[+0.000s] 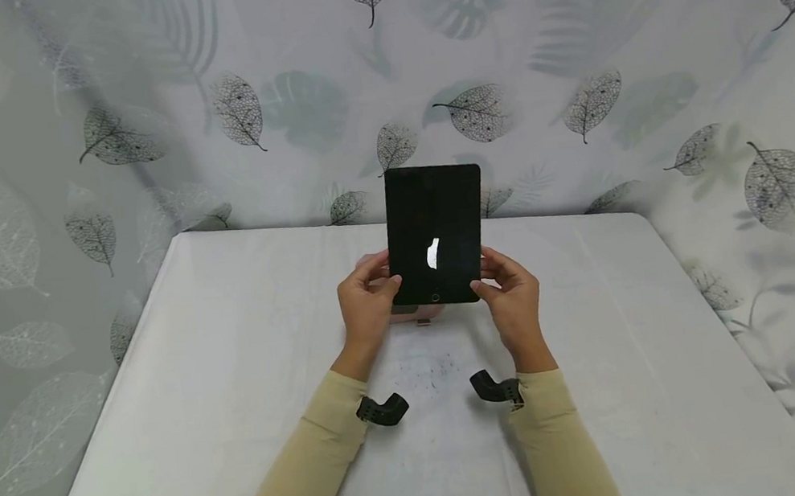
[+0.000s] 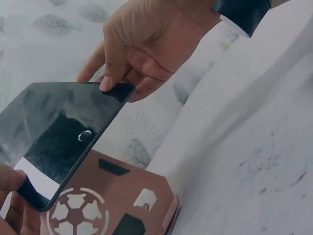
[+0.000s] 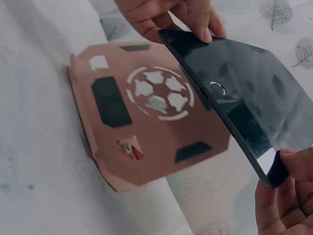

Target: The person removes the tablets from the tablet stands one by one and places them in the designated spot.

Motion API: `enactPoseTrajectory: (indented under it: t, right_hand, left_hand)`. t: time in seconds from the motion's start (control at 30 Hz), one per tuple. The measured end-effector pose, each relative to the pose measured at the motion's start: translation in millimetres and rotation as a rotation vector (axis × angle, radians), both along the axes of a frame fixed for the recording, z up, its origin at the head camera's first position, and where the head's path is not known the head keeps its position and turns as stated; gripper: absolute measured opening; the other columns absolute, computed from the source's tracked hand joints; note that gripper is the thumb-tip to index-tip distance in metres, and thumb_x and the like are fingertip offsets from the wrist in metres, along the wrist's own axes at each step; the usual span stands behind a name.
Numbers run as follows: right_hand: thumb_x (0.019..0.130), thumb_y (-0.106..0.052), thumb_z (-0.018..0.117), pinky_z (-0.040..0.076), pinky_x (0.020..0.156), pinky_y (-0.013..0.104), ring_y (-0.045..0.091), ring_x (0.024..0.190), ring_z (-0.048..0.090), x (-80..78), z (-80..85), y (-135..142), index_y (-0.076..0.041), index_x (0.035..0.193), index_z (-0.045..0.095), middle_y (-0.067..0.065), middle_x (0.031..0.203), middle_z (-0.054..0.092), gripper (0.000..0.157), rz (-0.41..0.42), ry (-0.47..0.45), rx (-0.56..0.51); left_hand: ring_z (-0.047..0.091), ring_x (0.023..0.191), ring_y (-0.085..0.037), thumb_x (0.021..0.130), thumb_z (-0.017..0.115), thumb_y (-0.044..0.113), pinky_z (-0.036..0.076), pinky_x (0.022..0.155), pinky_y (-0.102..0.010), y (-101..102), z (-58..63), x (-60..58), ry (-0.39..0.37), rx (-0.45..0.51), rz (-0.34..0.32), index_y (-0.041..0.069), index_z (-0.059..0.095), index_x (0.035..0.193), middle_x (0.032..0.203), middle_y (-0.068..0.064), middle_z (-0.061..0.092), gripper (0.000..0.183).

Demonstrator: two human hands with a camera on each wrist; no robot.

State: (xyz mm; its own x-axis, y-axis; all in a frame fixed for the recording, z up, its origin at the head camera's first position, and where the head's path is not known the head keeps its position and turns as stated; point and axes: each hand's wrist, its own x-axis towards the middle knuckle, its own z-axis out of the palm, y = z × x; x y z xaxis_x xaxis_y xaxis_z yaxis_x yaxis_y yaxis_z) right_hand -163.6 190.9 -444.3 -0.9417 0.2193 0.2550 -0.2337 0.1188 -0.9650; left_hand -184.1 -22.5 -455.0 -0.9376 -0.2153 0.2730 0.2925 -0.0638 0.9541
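Note:
A black tablet (image 1: 431,220) is held upright above the table, its glossy dark screen facing me and its round home button at the bottom. My left hand (image 1: 366,308) pinches its lower left edge, thumb on the front. On the opposite edge, my right hand (image 1: 516,308) grips the same way. Behind the tablet is a rose-coloured tablet stand (image 3: 156,134) with a football-shaped cut-out and dark pads, leaning back in the right wrist view. The tablet hides most of it in the head view. A gap shows between the tablet's lower edge and the stand's lip.
A white cloth-covered table (image 1: 256,360) lies under both arms, with faint dark specks in front of the stand. Leaf-patterned curtains (image 1: 303,40) border its back and sides. Black wrist mounts (image 1: 383,411) stick out from both sleeves.

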Motion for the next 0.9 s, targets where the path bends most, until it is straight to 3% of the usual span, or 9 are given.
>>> enactPoseTrajectory:
  t: [0.23, 0.47, 0.67, 0.9]
  right_hand:
    - [0.083, 0.023, 0.066, 0.058, 0.078, 0.015, 0.009, 0.094, 0.067, -1.6, 3.7, 18.4, -0.004, 0.135, 0.066, -0.005, 0.101, 0.069, 0.058, -0.009, -0.015, 0.000]
    - [0.080, 0.026, 0.065, 0.057, 0.074, 0.014, 0.010, 0.091, 0.065, -1.7, 8.0, 35.6, 0.001, 0.132, 0.066, -0.005, 0.096, 0.068, 0.058, -0.032, -0.057, -0.067]
    - [0.077, 0.030, 0.063, 0.056, 0.071, 0.014, 0.009, 0.088, 0.066, -0.2, 11.6, 48.8, 0.002, 0.130, 0.066, -0.005, 0.092, 0.068, 0.060, -0.049, -0.089, -0.077]
    - [0.077, 0.030, 0.062, 0.056, 0.070, 0.014, 0.010, 0.086, 0.063, 0.5, 14.0, 64.4, 0.003, 0.129, 0.065, -0.005, 0.090, 0.067, 0.059, -0.063, -0.145, -0.079]
  left_hand:
    - [0.066, 0.090, -0.021, 0.084, 0.076, -0.006, 0.052, 0.072, -0.014, 16.7, 4.3, 1.1, -0.029, -0.077, 0.017, 0.007, 0.075, 0.122, 0.109, -0.015, 0.075, 0.040]
    - [0.067, 0.096, -0.028, 0.086, 0.075, -0.005, 0.053, 0.076, -0.018, 34.6, 6.5, 3.8, -0.017, -0.094, -0.017, 0.006, 0.072, 0.127, 0.107, -0.017, 0.074, 0.042]
    - [0.068, 0.095, -0.022, 0.087, 0.077, -0.002, 0.054, 0.076, -0.018, 50.1, 3.0, 5.7, -0.038, -0.159, -0.003, 0.011, 0.073, 0.128, 0.104, -0.011, 0.076, 0.044]
    - [0.070, 0.093, -0.021, 0.086, 0.077, -0.002, 0.059, 0.078, -0.024, 66.6, -1.3, 9.5, -0.012, -0.199, 0.010, 0.011, 0.072, 0.129, 0.106, -0.010, 0.076, 0.046]
